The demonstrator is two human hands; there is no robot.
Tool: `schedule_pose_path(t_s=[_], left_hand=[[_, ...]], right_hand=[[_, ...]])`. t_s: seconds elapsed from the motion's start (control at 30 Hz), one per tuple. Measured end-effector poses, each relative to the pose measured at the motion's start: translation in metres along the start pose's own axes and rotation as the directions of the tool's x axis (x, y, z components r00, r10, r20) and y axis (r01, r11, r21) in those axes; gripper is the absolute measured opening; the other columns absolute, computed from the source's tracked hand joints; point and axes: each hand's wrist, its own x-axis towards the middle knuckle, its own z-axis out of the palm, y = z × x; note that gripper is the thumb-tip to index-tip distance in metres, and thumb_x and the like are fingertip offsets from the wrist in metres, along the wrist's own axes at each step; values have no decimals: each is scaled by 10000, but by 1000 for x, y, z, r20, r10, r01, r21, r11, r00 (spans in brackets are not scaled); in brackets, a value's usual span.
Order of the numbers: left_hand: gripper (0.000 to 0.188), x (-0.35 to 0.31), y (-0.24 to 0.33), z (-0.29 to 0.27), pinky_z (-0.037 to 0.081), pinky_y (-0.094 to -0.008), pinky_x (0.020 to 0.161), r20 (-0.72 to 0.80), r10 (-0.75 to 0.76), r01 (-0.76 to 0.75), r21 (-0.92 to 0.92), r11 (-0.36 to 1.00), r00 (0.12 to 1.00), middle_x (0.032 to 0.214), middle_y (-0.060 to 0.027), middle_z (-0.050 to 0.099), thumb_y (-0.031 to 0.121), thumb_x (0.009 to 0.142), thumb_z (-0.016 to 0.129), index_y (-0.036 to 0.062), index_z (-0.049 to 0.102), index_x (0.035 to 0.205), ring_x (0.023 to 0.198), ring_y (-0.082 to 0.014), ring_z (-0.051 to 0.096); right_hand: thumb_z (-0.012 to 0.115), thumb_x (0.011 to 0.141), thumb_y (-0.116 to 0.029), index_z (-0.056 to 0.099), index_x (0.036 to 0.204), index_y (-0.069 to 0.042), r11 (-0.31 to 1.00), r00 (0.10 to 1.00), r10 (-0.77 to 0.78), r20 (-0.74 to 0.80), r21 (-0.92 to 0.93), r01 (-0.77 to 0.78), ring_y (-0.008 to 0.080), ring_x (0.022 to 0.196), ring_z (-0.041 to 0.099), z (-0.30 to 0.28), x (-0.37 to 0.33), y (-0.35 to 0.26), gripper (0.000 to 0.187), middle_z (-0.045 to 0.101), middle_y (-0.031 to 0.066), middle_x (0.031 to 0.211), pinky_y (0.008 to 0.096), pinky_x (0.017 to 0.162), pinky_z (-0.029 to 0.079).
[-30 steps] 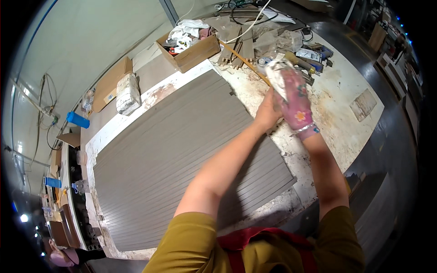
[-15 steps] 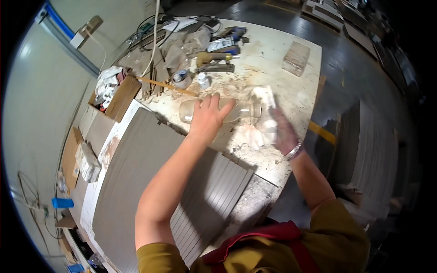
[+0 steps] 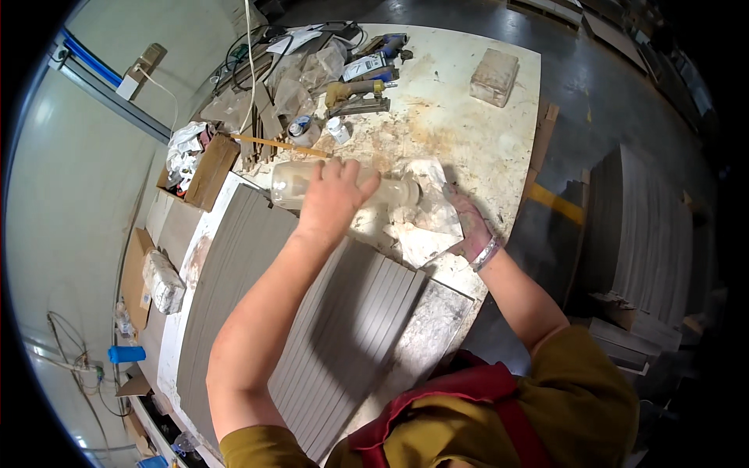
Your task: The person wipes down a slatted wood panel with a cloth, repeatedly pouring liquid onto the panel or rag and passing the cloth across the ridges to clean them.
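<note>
My left hand (image 3: 334,196) wraps around a clear plastic bottle (image 3: 290,184) that lies on its side across the workbench, neck pointing right. My right hand (image 3: 466,222), stained pink, presses a crumpled white cloth (image 3: 425,228) against the bottle's neck end. Both rest just past the far edge of a long grey ribbed panel (image 3: 312,327) that runs along the bench toward me.
Tools, a small white jar (image 3: 338,129), a tape roll (image 3: 300,128) and plastic bags clutter the far bench. A cardboard box (image 3: 204,173) sits at the left, a wooden block (image 3: 494,76) at the far right corner. Stacked grey panels (image 3: 644,226) stand on the floor to the right.
The view swung toward the bench's right end. My left hand moved onto the bottle and closed around it. My right hand came down with the cloth to the bottle's neck.
</note>
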Motion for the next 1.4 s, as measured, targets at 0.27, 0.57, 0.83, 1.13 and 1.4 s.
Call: schedule_pose_path(t_s=[0.27, 0.57, 0.83, 1.13, 1.4], left_hand=[[512, 1, -9, 2, 398, -443, 955, 22, 18, -19, 47, 999, 1000, 1113, -70, 512, 74, 811, 568, 264, 500, 1281, 1056, -246, 508], [409, 3, -14, 31, 420, -422, 878, -52, 26, -23, 46, 999, 998, 1028, -39, 522, 92, 808, 553, 258, 552, 1182, 995, -218, 531], [603, 16, -11, 85, 459, -411, 892, -187, -151, 12, -592, 806, 971, 1063, -83, 557, 94, 704, 726, 204, 503, 1254, 1053, -287, 552], [760, 16, 5, 139, 427, -369, 999, 171, -689, 150, -984, -92, 704, 1304, -180, 476, 192, 720, 800, 8, 362, 1312, 1178, -279, 510], [1020, -58, -7, 111, 323, -433, 1080, 124, -734, 330, -933, 142, 667, 1469, -262, 307, 346, 775, 769, -9, 121, 1478, 1358, -359, 324]], right_hand=[[430, 982, -232, 501, 1285, -1, 994, 994, -109, 16, -6, 109, 307, 1049, 626, -12, 1, 3, 387, 609, 166, 1208, 464, 928, 501], [387, 981, -308, 462, 1330, -8, 1000, 1000, 7, 3, -6, -7, 327, 1130, 578, -32, 14, 4, 466, 569, 167, 1271, 463, 971, 471], [453, 967, -371, 384, 1382, -13, 996, 973, 92, 211, -16, -90, 355, 1182, 510, 3, 32, 3, 553, 467, 214, 1350, 493, 992, 442], [414, 989, -300, 420, 1367, -32, 996, 989, -88, 122, 8, 88, 310, 1188, 523, -25, -40, -42, 464, 530, 135, 1318, 456, 989, 449], [428, 997, -307, 464, 1321, -26, 876, 962, -252, -100, -446, 183, 275, 1123, 569, 12, -94, -24, 430, 572, 144, 1249, 401, 947, 485]])
